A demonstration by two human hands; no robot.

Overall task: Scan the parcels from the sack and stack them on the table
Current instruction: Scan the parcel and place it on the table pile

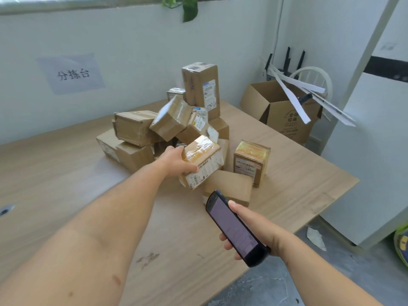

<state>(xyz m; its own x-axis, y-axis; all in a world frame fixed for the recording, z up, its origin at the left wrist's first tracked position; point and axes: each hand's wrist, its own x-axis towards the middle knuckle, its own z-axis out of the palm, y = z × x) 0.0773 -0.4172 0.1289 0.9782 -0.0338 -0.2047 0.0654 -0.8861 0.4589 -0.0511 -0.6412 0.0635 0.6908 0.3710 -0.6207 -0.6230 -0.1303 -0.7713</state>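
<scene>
My left hand (176, 161) grips a small taped cardboard parcel (204, 160) with a white label, held tilted at the near edge of the pile. My right hand (249, 228) holds a black handheld scanner (234, 228), screen up, just in front of and below that parcel. The pile of several brown parcels (170, 122) lies on the wooden table (66, 184), with a tall box (202, 89) standing upright at its back. A flat box (229, 186) and a yellow-taped box (251, 161) sit at the pile's right.
An open cardboard carton (284, 111) with white strips sticking out stands on the floor beyond the table's far right corner, next to a white chair (315, 78). A white cabinet (375, 140) stands at the right. A paper sign (72, 74) hangs on the wall.
</scene>
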